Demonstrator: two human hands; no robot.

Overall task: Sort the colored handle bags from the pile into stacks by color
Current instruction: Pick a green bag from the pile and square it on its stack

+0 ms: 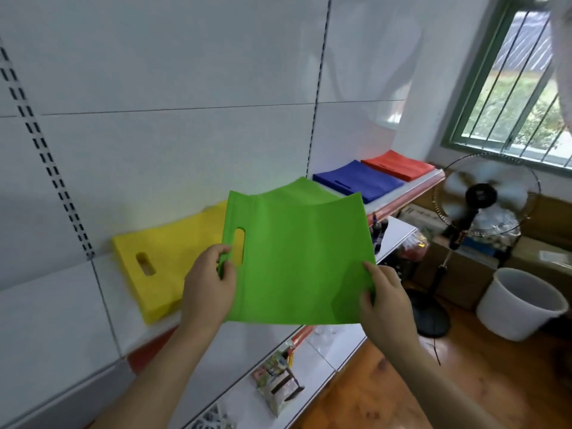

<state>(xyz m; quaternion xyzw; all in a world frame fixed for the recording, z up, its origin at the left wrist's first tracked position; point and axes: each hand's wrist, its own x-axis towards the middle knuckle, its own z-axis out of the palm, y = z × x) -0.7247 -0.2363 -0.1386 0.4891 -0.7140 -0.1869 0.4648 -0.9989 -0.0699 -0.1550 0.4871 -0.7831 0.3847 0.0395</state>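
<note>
While both hands hold one bag above the shelf, the scene reads from left to right as follows.

Yellow stack (pixel 164 258): one pile of yellow handle bags on the white shelf (pixel 62 320), its slot handle toward the left; the number of bags in it cannot be told.
Left hand (pixel 210 284): fingers and thumb pinch the green bag at its left edge, just beside the handle slot.
Green bag (pixel 297 258): one, held up flat in the air in front of the shelf, between the yellow and blue stacks; a second green layer shows behind its top edge.
Right hand (pixel 385 300): fingers curled round the bag's lower right corner, thumb on the front.
Blue stack (pixel 359 181): one pile on the shelf, right of the green bag.
Red stack (pixel 399 165): one pile, touching the blue one on its far side.
Lower shelf packets (pixel 278 385): a few small printed packs; their writing is too blurred to read.
Fan (pixel 483 196): one, standing on the wooden floor, blades blurred.
Bucket (pixel 520 305): one white bucket near the fan; its contents are out of sight.
</note>
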